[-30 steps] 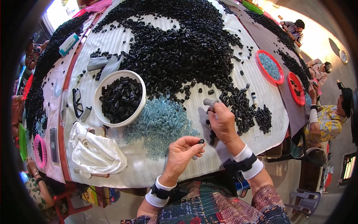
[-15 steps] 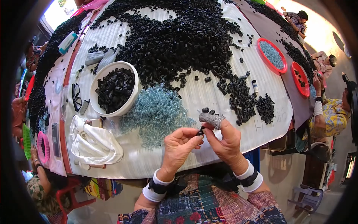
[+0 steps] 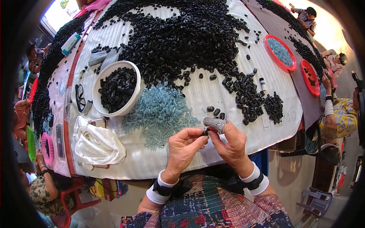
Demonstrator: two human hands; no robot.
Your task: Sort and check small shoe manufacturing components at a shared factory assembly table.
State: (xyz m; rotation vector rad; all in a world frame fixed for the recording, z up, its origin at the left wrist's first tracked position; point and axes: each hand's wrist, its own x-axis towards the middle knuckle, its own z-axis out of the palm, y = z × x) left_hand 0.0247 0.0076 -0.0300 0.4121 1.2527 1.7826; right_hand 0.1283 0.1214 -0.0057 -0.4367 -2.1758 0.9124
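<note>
My left hand [image 3: 184, 148] pinches a small black plastic part [image 3: 205, 132] between thumb and fingertips, just over the table's near edge. Close against it, my right hand [image 3: 234, 146] is closed with its thumb at the same part. A grey speckled sleeve [image 3: 215, 124] covers a finger of that hand. What sits between the right fingertips is partly hidden. Beyond the hands lie a few loose black cylindrical caps [image 3: 216, 112]. To their left spreads a pile of pale blue-grey small springs [image 3: 159, 114].
A white bowl [image 3: 138, 93] of black parts stands left of the springs. A large heap of black parts [image 3: 182, 41] covers the far table. White cloth [image 3: 99, 146] and glasses [image 3: 80, 97] lie left; a red tray [image 3: 280, 53] of springs stands right. Other people sit around.
The view has shifted slightly. Both hands stay together at the small black part, with only slight finger movement.
</note>
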